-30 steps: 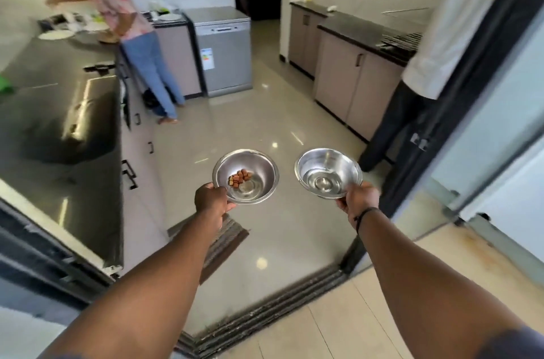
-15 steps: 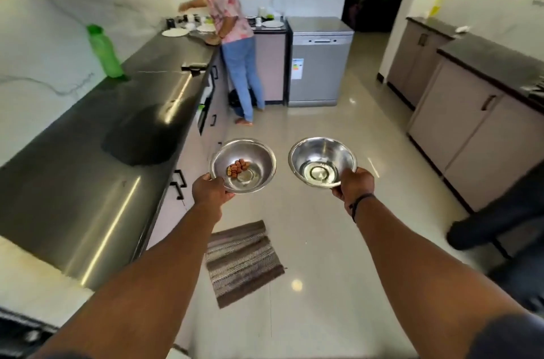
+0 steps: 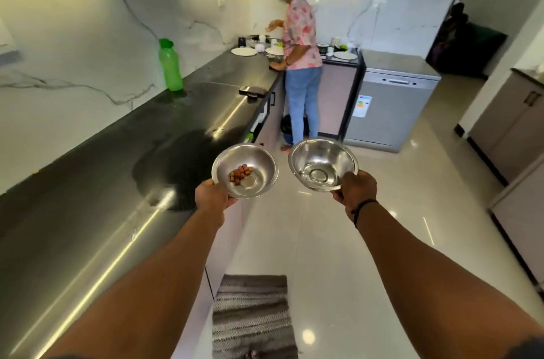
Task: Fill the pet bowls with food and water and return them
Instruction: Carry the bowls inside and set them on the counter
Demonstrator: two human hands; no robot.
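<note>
Carrying step: left hand (image 3: 212, 199) pinching the food bowl (image 3: 245, 171) rim at 7 o'clock, kibble (image 3: 241, 173) inside; right hand (image 3: 356, 190) gripping the second bowl (image 3: 323, 164) at 5 o'clock, perhaps holding shallow water. Next: level carry, then topping up, likely at the countertop (image 3: 117, 170).

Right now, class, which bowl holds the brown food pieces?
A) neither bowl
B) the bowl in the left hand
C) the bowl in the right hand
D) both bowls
B: the brown pieces lie in the left hand's bowl; the right hand's bowl shows none.
</note>
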